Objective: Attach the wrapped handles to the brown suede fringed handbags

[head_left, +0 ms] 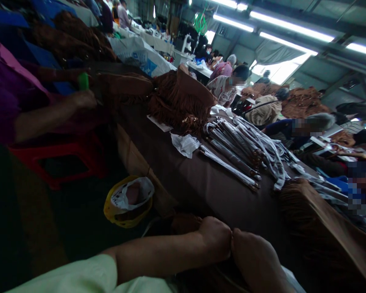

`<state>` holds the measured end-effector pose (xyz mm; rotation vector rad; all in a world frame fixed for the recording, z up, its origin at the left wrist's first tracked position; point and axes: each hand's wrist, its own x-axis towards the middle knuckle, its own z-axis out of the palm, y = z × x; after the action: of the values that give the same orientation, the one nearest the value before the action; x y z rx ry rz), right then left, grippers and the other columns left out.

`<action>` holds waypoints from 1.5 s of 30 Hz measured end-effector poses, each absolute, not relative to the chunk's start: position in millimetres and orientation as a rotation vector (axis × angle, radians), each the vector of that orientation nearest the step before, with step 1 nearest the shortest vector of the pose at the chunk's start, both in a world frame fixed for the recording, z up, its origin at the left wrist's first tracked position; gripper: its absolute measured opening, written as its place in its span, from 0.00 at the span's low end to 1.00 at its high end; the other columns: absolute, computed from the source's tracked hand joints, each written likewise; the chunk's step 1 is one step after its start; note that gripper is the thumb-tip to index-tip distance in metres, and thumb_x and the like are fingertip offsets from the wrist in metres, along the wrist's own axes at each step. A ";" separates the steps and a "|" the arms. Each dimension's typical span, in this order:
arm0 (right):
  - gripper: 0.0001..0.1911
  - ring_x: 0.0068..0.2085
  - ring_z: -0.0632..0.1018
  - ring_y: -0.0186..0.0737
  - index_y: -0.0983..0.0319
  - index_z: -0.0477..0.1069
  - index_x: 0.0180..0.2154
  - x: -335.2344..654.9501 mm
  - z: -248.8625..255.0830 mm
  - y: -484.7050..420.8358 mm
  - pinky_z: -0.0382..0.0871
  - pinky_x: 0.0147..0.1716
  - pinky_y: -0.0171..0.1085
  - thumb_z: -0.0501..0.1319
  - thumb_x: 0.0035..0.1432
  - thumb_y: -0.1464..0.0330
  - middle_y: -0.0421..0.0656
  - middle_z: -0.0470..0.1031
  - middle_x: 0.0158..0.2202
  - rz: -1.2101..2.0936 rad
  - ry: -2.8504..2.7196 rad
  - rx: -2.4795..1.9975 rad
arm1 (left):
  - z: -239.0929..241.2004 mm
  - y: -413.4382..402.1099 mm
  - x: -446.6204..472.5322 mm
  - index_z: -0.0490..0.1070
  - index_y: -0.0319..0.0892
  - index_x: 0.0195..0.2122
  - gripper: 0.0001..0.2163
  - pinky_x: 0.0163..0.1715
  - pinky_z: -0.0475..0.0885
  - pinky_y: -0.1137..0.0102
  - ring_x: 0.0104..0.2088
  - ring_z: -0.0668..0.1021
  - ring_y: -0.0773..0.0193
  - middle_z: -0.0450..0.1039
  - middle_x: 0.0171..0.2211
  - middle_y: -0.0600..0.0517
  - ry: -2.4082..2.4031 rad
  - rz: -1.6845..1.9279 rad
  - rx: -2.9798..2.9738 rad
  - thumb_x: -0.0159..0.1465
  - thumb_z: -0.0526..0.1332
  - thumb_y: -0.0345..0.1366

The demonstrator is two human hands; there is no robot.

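L hand (215,238) & R hand (255,254) are right up vs each other, knuckles meeting or nearly so. L fingers curl in, knuckles up; R fingers bend too, back of hand up. Fingertips of both hidden, so can't tell how tightly either's closed or what, if anything, each has hold of. Brown piece (186,223) sits just L of & under L hand; dark below both, edges unclear. Pale green sleeve (88,270) on L arm, well back from L hand.

Beyond both hands: dark-covered tbl (201,191). Farther out on it, approx straight ahead of hands, long thin strips (232,165) in white wrap, metal at near ends; crumpled white sheet (186,144) just L of those. Brown fringed pile (183,95) behind sheet, farthest from hands. R of R hand: brown fringed piece (332,219).

L of L hand, lower down: yellow basket (122,220) w/ white bag (117,198) inside. Way off fwd-L of L hand, co-worker in purple (3,93) on red stool (61,149), green item (83,81) by their hands.
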<state>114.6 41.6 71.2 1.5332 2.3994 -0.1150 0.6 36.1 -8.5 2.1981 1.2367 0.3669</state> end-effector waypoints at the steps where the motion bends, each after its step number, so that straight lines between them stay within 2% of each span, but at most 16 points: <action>1: 0.13 0.25 0.76 0.41 0.62 0.71 0.24 116.2 72.9 40.1 0.58 0.23 0.35 0.54 0.59 0.70 0.49 0.77 0.24 -0.150 2.416 1.528 | -9.1 35.3 -1.0 0.71 0.39 0.31 0.07 0.28 0.74 0.65 0.31 0.80 0.53 0.77 0.31 0.46 1.268 0.431 2.186 0.56 0.57 0.37; 3: 0.15 0.23 0.74 0.37 0.61 0.71 0.26 126.2 74.8 43.1 0.58 0.22 0.34 0.53 0.61 0.63 0.46 0.75 0.22 -0.480 2.397 1.588 | -9.3 33.2 -6.7 0.70 0.39 0.33 0.09 0.27 0.73 0.66 0.30 0.80 0.54 0.76 0.31 0.46 1.346 0.598 2.155 0.58 0.56 0.39; 7: 0.25 0.16 0.63 0.29 0.62 0.67 0.25 155.0 64.5 60.1 0.53 0.15 0.30 0.56 0.52 0.45 0.38 0.67 0.16 -1.750 1.968 1.617 | -7.4 30.5 -16.3 0.67 0.39 0.34 0.12 0.28 0.73 0.68 0.31 0.80 0.56 0.75 0.30 0.47 1.327 0.820 2.139 0.61 0.55 0.44; 10: 0.28 0.14 0.58 0.26 0.62 0.64 0.24 163.6 52.7 67.9 0.47 0.14 0.29 0.61 0.46 0.43 0.35 0.62 0.13 -2.133 1.750 1.601 | -6.9 31.0 -17.3 0.66 0.40 0.33 0.12 0.28 0.73 0.68 0.30 0.80 0.57 0.75 0.30 0.48 1.328 0.848 2.126 0.61 0.54 0.45; 12: 0.28 0.14 0.58 0.26 0.62 0.64 0.24 158.8 51.8 67.1 0.47 0.14 0.29 0.59 0.47 0.42 0.37 0.65 0.14 -1.979 1.812 1.610 | -6.9 31.9 -16.4 0.66 0.40 0.34 0.12 0.28 0.73 0.67 0.30 0.80 0.56 0.75 0.30 0.48 1.387 0.770 2.105 0.62 0.53 0.44; 14: 0.27 0.15 0.63 0.30 0.62 0.66 0.24 148.0 57.1 59.4 0.50 0.15 0.31 0.55 0.53 0.44 0.41 0.68 0.16 -1.521 2.011 1.654 | -6.2 32.8 -14.7 0.67 0.40 0.33 0.10 0.27 0.73 0.66 0.30 0.80 0.55 0.76 0.31 0.47 1.404 0.637 2.114 0.62 0.54 0.42; 17: 0.16 0.21 0.74 0.39 0.61 0.70 0.27 129.2 68.0 35.9 0.56 0.20 0.34 0.55 0.58 0.57 0.46 0.73 0.22 -0.573 2.326 1.673 | -4.6 34.0 -11.2 0.68 0.39 0.33 0.09 0.28 0.74 0.65 0.32 0.80 0.53 0.75 0.31 0.46 1.389 0.512 2.118 0.59 0.57 0.40; 20: 0.09 0.26 0.77 0.46 0.61 0.73 0.32 119.0 73.7 15.3 0.58 0.22 0.37 0.56 0.57 0.65 0.52 0.77 0.29 -0.221 2.451 1.532 | -4.6 34.6 -10.8 0.68 0.38 0.33 0.10 0.28 0.74 0.66 0.31 0.80 0.53 0.75 0.30 0.46 1.403 0.545 2.098 0.56 0.59 0.40; 22: 0.13 0.25 0.76 0.43 0.61 0.73 0.32 121.3 75.0 15.0 0.59 0.22 0.36 0.54 0.60 0.62 0.50 0.76 0.28 -0.373 2.493 1.584 | -5.5 34.7 -13.4 0.68 0.39 0.34 0.10 0.28 0.74 0.66 0.31 0.80 0.54 0.76 0.30 0.46 1.410 0.614 2.088 0.58 0.58 0.41; 25: 0.24 0.18 0.67 0.32 0.61 0.70 0.27 137.3 75.2 37.1 0.55 0.17 0.32 0.49 0.61 0.50 0.40 0.68 0.18 -1.074 2.317 1.723 | -5.3 33.9 -18.8 0.67 0.40 0.35 0.12 0.29 0.74 0.66 0.32 0.80 0.54 0.76 0.31 0.48 1.402 0.732 2.066 0.60 0.55 0.45; 27: 0.28 0.14 0.57 0.27 0.63 0.69 0.27 150.9 74.5 58.7 0.47 0.14 0.30 0.53 0.56 0.44 0.34 0.58 0.14 -1.576 2.072 1.607 | -2.9 32.4 -21.1 0.67 0.42 0.35 0.13 0.29 0.74 0.67 0.32 0.80 0.55 0.76 0.32 0.49 1.336 0.751 2.086 0.60 0.55 0.47; 29: 0.28 0.14 0.52 0.24 0.64 0.69 0.25 161.4 74.5 78.1 0.41 0.13 0.30 0.58 0.52 0.44 0.31 0.54 0.12 -1.806 1.922 1.453 | 0.5 30.3 -22.2 0.66 0.42 0.40 0.17 0.28 0.73 0.68 0.32 0.80 0.55 0.77 0.33 0.50 1.250 0.748 2.099 0.58 0.58 0.51; 32: 0.27 0.13 0.51 0.23 0.65 0.66 0.20 165.6 78.1 97.0 0.39 0.13 0.30 0.61 0.51 0.46 0.32 0.54 0.11 -1.793 1.864 1.318 | 3.8 28.1 -24.2 0.65 0.42 0.44 0.26 0.28 0.72 0.69 0.32 0.80 0.56 0.77 0.34 0.50 1.132 0.759 2.128 0.54 0.61 0.58; 35: 0.26 0.13 0.52 0.23 0.64 0.64 0.20 159.4 83.9 105.1 0.39 0.13 0.30 0.62 0.52 0.49 0.32 0.55 0.11 -1.770 1.863 1.320 | 2.1 27.5 -27.8 0.67 0.40 0.39 0.23 0.30 0.71 0.71 0.34 0.80 0.57 0.76 0.34 0.48 1.047 0.817 2.203 0.59 0.58 0.57; 41: 0.24 0.14 0.50 0.23 0.63 0.63 0.20 157.4 76.0 107.2 0.37 0.13 0.30 0.63 0.50 0.50 0.30 0.53 0.12 -1.924 1.749 1.398 | -7.7 26.3 -31.1 0.66 0.38 0.45 0.22 0.34 0.71 0.71 0.38 0.79 0.58 0.76 0.38 0.47 1.030 0.933 2.210 0.63 0.56 0.53; 45: 0.26 0.15 0.49 0.24 0.61 0.59 0.19 160.7 68.3 107.5 0.39 0.14 0.31 0.59 0.51 0.47 0.30 0.51 0.12 -1.756 1.802 1.453 | -11.4 25.0 -27.0 0.67 0.38 0.41 0.19 0.32 0.71 0.71 0.35 0.79 0.60 0.75 0.36 0.48 1.179 0.853 2.184 0.66 0.53 0.52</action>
<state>160.7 107.5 68.3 1.4526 1.8025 -1.7564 -27.0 25.0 -11.4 2.1844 1.1787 0.8530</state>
